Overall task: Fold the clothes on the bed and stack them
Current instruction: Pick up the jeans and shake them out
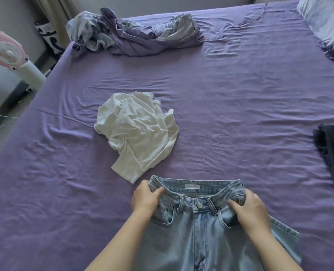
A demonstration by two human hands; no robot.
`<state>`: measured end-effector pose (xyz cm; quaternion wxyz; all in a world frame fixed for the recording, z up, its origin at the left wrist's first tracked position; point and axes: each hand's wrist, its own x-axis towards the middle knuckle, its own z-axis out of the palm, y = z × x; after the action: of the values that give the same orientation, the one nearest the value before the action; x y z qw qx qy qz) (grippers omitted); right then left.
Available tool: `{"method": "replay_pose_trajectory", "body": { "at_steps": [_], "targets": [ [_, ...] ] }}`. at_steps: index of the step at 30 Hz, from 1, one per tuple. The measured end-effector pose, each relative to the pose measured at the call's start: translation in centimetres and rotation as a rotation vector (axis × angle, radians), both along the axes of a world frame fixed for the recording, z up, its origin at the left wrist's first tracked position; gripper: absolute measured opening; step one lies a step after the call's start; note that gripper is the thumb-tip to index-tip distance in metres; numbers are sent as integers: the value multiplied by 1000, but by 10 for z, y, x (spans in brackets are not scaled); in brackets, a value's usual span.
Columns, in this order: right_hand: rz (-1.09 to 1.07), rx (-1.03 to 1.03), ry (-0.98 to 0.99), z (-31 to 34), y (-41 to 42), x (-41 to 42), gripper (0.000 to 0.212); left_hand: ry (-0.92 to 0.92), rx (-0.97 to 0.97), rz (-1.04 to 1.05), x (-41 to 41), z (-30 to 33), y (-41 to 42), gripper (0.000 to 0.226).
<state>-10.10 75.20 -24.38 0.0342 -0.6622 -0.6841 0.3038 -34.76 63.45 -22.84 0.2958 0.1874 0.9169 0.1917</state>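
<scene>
Light-blue jeans lie front-up at the near edge of the bed, gripped at the waistband by both hands.

Left hand pinches the waistband's left corner, thumb on top; right hand clutches the right corner, fingers curled into the denim; the legs run off the bottom edge; a crumpled white shirt lies just beyond; a dark garment is cut off at right; its kind is unclear.

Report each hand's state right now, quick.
Left hand: grips the waistband of the light blue jeans at its left end.
Right hand: grips the waistband at its right end.
</scene>
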Motion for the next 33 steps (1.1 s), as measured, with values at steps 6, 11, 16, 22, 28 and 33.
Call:
{"method": "replay_pose_trajectory", "body": {
  "at_steps": [6,11,16,22,28,33],
  "targets": [
    [7,189,351,83,1,5,19,177,113,-103,0,95,4,31],
    [25,263,478,194,15,-7,20,93,450,-22,-5,195,19,29],
    [10,348,680,311,26,-22,14,-266,794,112,0,296,42,25],
    [-109,283,915,432,37,-26,12,-461,1039,81,24,424,58,29],
    [49,355,1014,515,18,-36,37,-435,1202,-10,42,505,63,47],
    [239,528,1042,563,-7,-48,37,-387,1288,-211,63,561,59,24]
  ]
}}
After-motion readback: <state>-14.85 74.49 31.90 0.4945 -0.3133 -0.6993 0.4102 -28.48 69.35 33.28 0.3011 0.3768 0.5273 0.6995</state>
